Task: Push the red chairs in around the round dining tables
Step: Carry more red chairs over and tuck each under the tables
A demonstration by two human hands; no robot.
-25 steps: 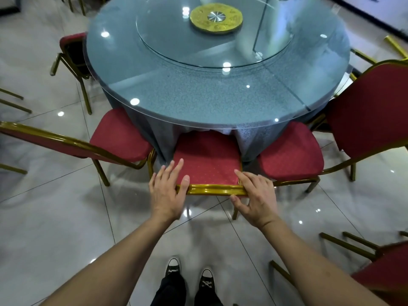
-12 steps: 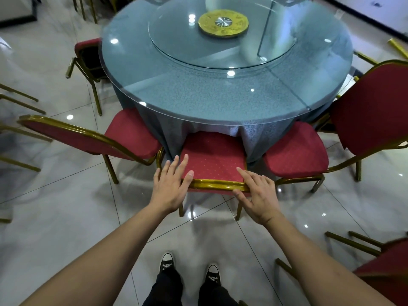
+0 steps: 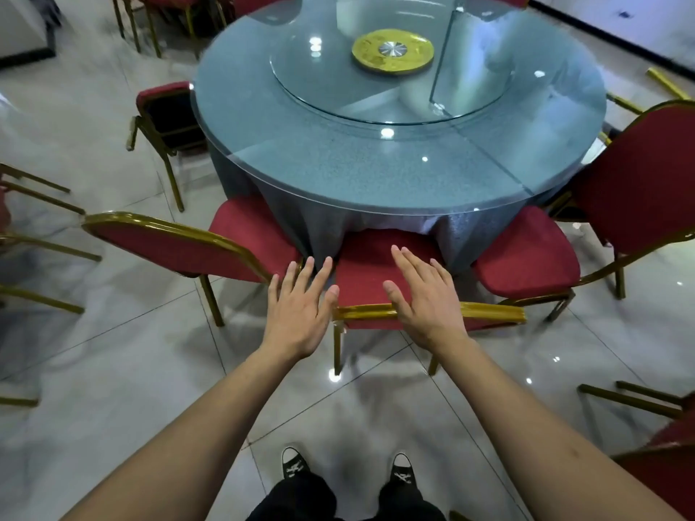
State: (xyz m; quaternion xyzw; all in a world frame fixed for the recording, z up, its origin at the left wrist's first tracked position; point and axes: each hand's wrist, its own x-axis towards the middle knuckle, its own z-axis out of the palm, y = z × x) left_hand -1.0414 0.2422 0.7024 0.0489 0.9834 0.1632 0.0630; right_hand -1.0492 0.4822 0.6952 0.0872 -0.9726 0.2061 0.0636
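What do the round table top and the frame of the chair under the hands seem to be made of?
Table top: probably clear glass with a polished finish, since lamps reflect on it and the grey cloth shows through.
Chair frame: looks like metal tube with a shiny gold finish, thin and glossy; the exact metal cannot be told.

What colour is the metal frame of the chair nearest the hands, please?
Gold, around red upholstery; the chair frame shows best in the head view.

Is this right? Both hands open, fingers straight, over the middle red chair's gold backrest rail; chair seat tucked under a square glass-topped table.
Not quite: the table is round, not square, as the head view shows. The rest holds: left hand and right hand are open over the gold rail of the middle red chair, seat tucked under.
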